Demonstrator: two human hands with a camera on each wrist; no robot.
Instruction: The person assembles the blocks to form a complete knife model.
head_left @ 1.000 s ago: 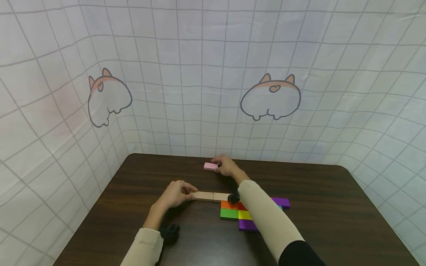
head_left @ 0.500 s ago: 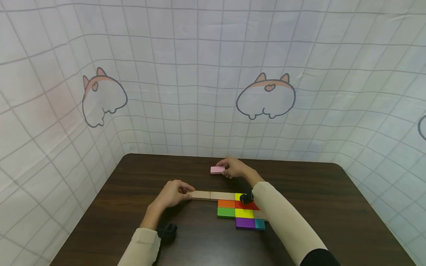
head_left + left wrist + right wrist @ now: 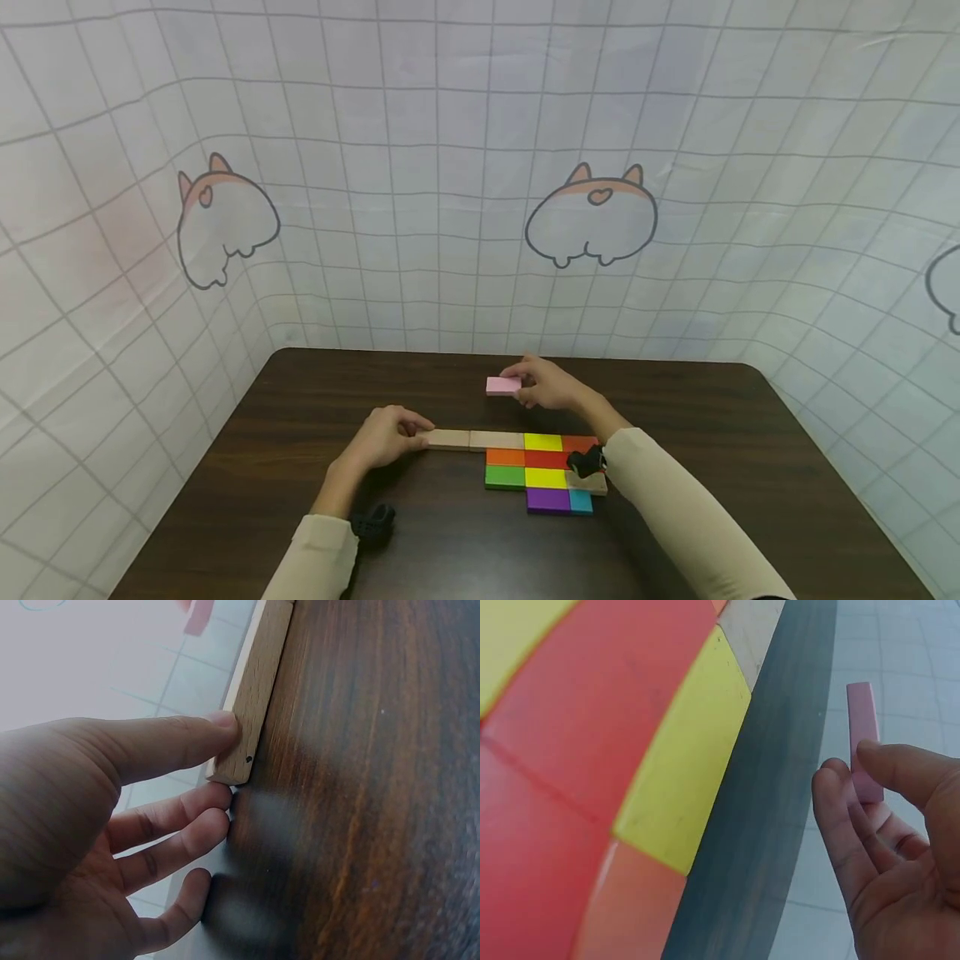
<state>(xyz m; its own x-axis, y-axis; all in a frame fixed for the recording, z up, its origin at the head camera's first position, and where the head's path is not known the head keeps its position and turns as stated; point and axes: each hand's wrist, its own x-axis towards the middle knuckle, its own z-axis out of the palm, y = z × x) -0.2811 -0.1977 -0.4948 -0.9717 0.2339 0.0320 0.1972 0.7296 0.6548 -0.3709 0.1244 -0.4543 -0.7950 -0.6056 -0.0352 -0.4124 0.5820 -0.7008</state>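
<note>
My left hand [image 3: 384, 437] pinches the left end of a plain wooden block [image 3: 447, 439], the thumb on its near side [image 3: 255, 697]. That block lies end to end with another wooden block [image 3: 497, 440] in the back row of a flat block layout. Beyond the layout, my right hand [image 3: 549, 385] pinches a pink block [image 3: 503, 386] by its right end, between thumb and fingers. In the right wrist view the pink block [image 3: 865, 742] is held out past the layout's back edge, where a yellow block [image 3: 686, 750] shows.
Rows of coloured blocks adjoin on the dark table [image 3: 300, 467]: an orange block [image 3: 506, 457], a green block [image 3: 505, 477], a purple block [image 3: 548, 500] and a blue block [image 3: 581, 500] among them. The right wristband [image 3: 587, 461] hides part of the layout. A white gridded curtain [image 3: 420, 250] stands behind.
My right hand has moved to the right and slightly nearer with the pink block, uncovering more of the layout. The left hand stays at the wooden block's end. The head view has turned slightly right.
</note>
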